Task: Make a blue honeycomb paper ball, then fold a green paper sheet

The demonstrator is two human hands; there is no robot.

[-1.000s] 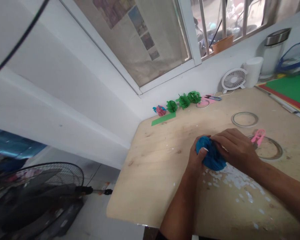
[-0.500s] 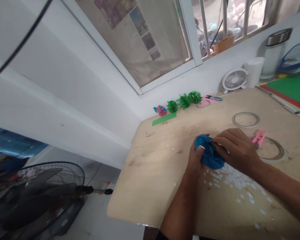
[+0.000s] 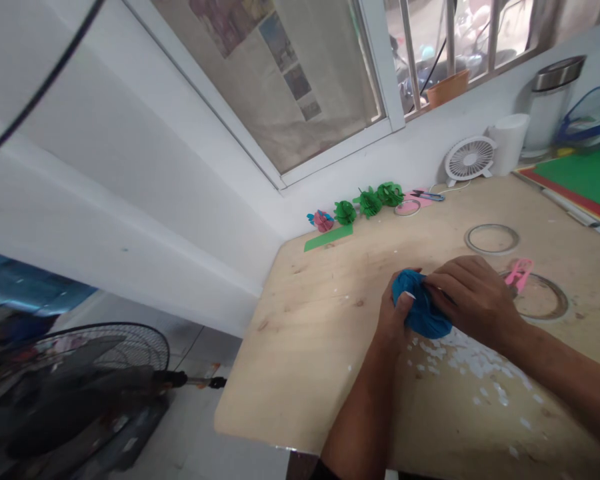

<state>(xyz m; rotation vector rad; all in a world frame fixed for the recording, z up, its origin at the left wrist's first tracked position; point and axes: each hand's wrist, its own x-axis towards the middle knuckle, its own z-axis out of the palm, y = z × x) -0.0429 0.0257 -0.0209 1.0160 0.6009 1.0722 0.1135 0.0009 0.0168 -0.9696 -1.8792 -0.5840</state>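
A blue folded paper ball (image 3: 424, 313) is held between both hands above the wooden table. My left hand (image 3: 394, 313) grips its left side, with the thumb on the front and the other fingers mostly hidden behind. The fingers of my right hand (image 3: 473, 297) are closed on the upper right edge of the paper; their tips are partly hidden. Below the hands, many small white scraps (image 3: 473, 360) lie scattered on the table (image 3: 300, 360). Right of my right hand, a pink clip-like tool (image 3: 519, 275) rests across a roll of tape (image 3: 555, 300).
Along the wall sit several green paper balls (image 3: 369, 202), a pink and blue one (image 3: 323, 221), a green strip (image 3: 330, 237) and small snips (image 3: 429, 196). Another tape ring (image 3: 491, 239), a small white fan (image 3: 470, 160) and coloured paper sheets (image 3: 580, 180) are on the right.
The blue paper and my left hand have shifted very slightly to the right. My right hand stays almost in place, still on the paper's edge.
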